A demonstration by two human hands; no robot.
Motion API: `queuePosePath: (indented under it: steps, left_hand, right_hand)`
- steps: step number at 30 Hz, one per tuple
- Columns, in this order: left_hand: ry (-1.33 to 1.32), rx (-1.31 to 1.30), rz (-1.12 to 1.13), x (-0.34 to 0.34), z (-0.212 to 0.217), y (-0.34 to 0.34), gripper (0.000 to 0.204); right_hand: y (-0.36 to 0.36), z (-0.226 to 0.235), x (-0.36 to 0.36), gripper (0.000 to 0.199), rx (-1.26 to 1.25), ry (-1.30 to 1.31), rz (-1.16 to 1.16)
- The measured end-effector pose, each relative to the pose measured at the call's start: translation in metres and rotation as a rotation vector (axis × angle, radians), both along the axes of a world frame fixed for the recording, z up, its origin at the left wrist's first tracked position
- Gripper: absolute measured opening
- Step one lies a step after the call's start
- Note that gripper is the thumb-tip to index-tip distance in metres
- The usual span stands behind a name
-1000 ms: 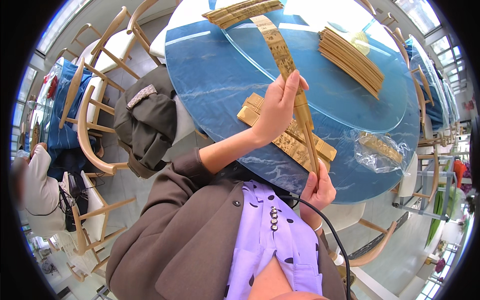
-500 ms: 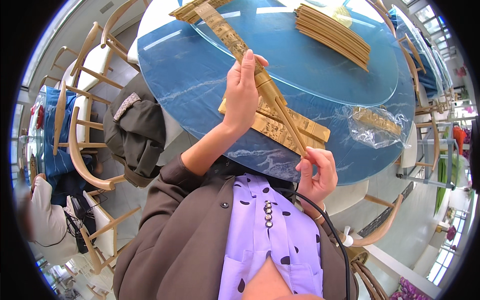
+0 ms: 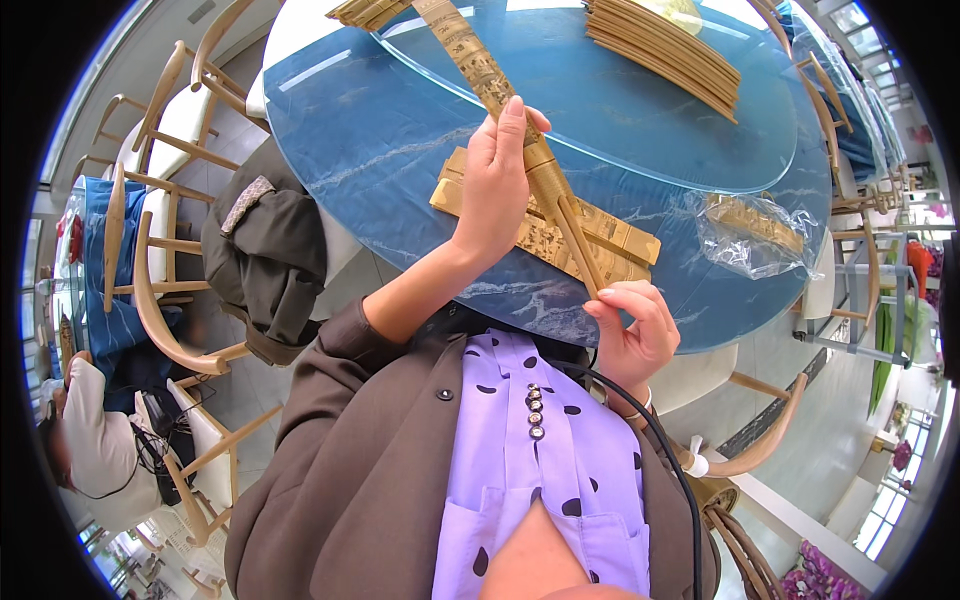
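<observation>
Bamboo, pale gold and printed with dark marks, makes up the long folded slip bundle (image 3: 520,130) that both hands hold slanting over the round blue marbled table (image 3: 370,150). The left hand (image 3: 497,185) wraps the bundle near its middle, fingers (image 3: 512,125) curled over the top and the thumb underneath, a firm grasp. The right hand (image 3: 630,325) sits at the table's near edge, close to the person's chest, and pinches the bundle's narrow lower end between thumb and bent fingers (the very tip is hidden inside the grip). The bundle's far end reaches up over the glass turntable (image 3: 640,120) at the table's centre.

Directly beneath the bundle, flat on the table near its front edge, lies a short stack of bamboo slats (image 3: 610,240). To the right of that stack, also on the table, rests a clear plastic bag (image 3: 760,235) holding more bamboo pieces. On the far side of the turntable lies a longer pile of bamboo strips (image 3: 665,50).

Left of the table, a dark jacket (image 3: 265,260) hangs over a wooden chair (image 3: 150,290). A black cable (image 3: 665,470) runs down the person's purple dotted shirt, below the table.
</observation>
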State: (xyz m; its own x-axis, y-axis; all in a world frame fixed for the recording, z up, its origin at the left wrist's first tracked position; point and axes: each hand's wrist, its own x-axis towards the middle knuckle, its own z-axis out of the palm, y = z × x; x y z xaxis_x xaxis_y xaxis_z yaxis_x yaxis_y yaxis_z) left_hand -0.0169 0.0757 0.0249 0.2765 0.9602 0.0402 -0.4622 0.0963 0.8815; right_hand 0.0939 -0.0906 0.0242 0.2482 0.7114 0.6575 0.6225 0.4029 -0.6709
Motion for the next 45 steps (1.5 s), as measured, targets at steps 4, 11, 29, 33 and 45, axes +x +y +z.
queuePosePath:
  steps: [4,11,29,33,45]
  left_hand:
    - [0.078,0.061,-0.012,0.002,0.002,-0.007,0.037]
    - [0.134,0.069,-0.114,0.007,0.000,-0.020,0.036]
    - [0.250,0.180,-0.192,0.008,0.004,-0.014,0.038]
    - [0.290,0.211,-0.212,0.004,0.006,-0.019,0.038]
    - [0.347,0.281,-0.234,0.002,0.003,-0.018,0.037]
  right_hand:
    - [0.010,0.002,-0.002,0.023,-0.002,-0.072,0.006]
    - [0.026,0.015,-0.008,0.022,-0.013,-0.149,0.001]
    - [0.029,0.024,0.005,0.030,0.076,-0.557,-0.100]
    - [0.029,0.024,0.003,0.028,0.081,-0.572,-0.108]
    - [0.028,0.028,-0.003,0.023,0.005,-0.592,-0.128]
